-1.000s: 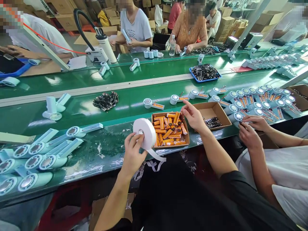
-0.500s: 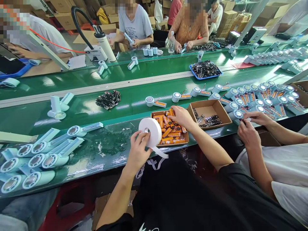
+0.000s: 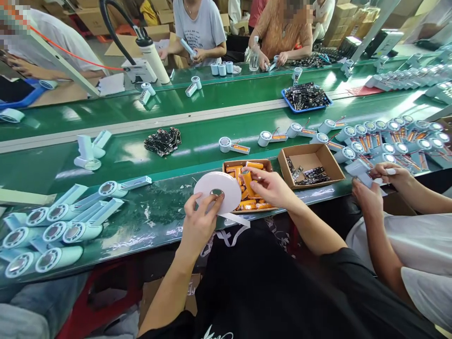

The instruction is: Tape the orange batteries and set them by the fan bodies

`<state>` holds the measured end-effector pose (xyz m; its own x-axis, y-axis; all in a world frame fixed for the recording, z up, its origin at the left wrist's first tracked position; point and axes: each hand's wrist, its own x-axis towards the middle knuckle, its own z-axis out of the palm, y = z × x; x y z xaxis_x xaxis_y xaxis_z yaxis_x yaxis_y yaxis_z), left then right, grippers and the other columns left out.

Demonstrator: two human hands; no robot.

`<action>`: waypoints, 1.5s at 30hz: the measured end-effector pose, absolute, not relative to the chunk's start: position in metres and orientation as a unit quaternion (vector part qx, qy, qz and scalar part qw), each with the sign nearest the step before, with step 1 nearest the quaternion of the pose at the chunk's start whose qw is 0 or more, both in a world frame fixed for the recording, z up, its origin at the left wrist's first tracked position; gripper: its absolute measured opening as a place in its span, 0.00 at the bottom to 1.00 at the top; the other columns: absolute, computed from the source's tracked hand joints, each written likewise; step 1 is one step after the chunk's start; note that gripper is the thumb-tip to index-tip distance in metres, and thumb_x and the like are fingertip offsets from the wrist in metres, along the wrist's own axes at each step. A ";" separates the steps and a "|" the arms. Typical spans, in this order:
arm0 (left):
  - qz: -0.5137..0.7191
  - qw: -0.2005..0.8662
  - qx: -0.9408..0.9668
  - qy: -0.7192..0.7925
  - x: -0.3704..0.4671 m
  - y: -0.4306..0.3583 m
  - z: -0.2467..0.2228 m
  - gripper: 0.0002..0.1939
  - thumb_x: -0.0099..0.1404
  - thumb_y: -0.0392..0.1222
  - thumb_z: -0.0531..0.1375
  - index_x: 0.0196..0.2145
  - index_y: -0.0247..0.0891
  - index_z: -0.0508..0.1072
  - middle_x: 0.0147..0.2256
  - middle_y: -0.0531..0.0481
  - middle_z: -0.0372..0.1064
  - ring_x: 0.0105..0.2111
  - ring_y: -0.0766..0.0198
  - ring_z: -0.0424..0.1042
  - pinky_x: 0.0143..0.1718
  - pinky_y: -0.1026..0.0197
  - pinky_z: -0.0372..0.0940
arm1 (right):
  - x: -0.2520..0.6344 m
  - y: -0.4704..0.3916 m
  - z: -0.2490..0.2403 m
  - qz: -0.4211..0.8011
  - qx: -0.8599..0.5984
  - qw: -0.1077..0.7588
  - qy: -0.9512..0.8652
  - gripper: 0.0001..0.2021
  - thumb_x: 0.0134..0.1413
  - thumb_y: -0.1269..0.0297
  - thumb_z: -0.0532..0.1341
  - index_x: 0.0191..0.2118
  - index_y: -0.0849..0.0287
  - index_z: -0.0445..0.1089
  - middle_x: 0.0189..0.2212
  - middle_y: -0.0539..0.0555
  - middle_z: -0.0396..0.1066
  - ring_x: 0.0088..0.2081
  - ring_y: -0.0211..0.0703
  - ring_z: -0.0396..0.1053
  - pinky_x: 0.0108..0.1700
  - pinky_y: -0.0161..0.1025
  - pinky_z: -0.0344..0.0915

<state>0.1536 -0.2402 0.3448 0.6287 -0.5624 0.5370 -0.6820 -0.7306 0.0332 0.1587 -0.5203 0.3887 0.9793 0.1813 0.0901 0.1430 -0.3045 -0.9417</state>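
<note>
My left hand [image 3: 201,216] grips a roll of white tape [image 3: 226,186], with fingers at its central hole. A loose strip of tape [image 3: 235,219] trails from the roll's lower side. Close to the roll, my right hand [image 3: 268,186] pinches an orange cylindrical battery [image 3: 248,182] between thumb and fingers, held above a cardboard box [image 3: 228,165]. Several more orange batteries [image 3: 247,205] lie in that box, partly hidden by the roll and my hand.
A second cardboard box [image 3: 334,162] holds small circuit boards. Light-blue fan housings [image 3: 58,256] crowd the bench at left, more [image 3: 384,148] at right. Black boards [image 3: 162,141] lie on the green belt [image 3: 197,127]. A co-worker's hands [image 3: 370,193] work at my right; others sit opposite.
My right hand has lifted a battery out of the box and drawn it left toward the tape roll. The roll has tilted flatter in my left hand.
</note>
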 end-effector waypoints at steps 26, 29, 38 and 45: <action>0.047 0.192 0.968 -0.154 0.306 -0.165 0.364 0.24 0.74 0.53 0.54 0.58 0.38 0.77 0.59 0.38 0.73 0.61 0.45 0.67 0.67 0.40 0.58 | 0.125 -0.582 0.367 -0.268 -0.578 0.765 0.091 0.27 0.49 0.59 0.76 0.56 0.45 0.74 0.44 0.55 0.83 0.48 0.55 0.82 0.52 0.56 0.80; 0.021 0.035 0.999 0.002 0.333 -0.082 0.358 0.31 0.69 0.60 0.58 0.63 0.40 0.74 0.68 0.39 0.63 0.69 0.31 0.51 0.69 0.24 0.41 | 0.087 -0.605 0.346 -0.270 -0.600 0.735 0.163 0.27 0.46 0.56 0.77 0.54 0.42 0.76 0.41 0.55 0.84 0.48 0.61 0.82 0.54 0.61 0.78; -0.105 -0.025 0.994 0.009 0.341 -0.025 0.352 0.49 0.61 0.76 0.56 0.71 0.44 0.64 0.71 0.39 0.58 0.69 0.25 0.49 0.61 0.30 0.60 | 0.078 -0.615 0.334 -0.239 -0.610 0.730 0.195 0.26 0.47 0.55 0.76 0.54 0.42 0.75 0.40 0.58 0.84 0.45 0.62 0.83 0.50 0.62 0.79; 0.005 0.013 0.981 -0.195 0.373 -0.120 0.336 0.20 0.73 0.47 0.55 0.59 0.50 0.76 0.65 0.47 0.67 0.62 0.49 0.66 0.59 0.49 0.67 | 0.144 -0.582 0.357 -0.179 -0.620 0.760 0.074 0.26 0.49 0.55 0.76 0.54 0.45 0.73 0.41 0.57 0.84 0.44 0.58 0.83 0.47 0.56 0.81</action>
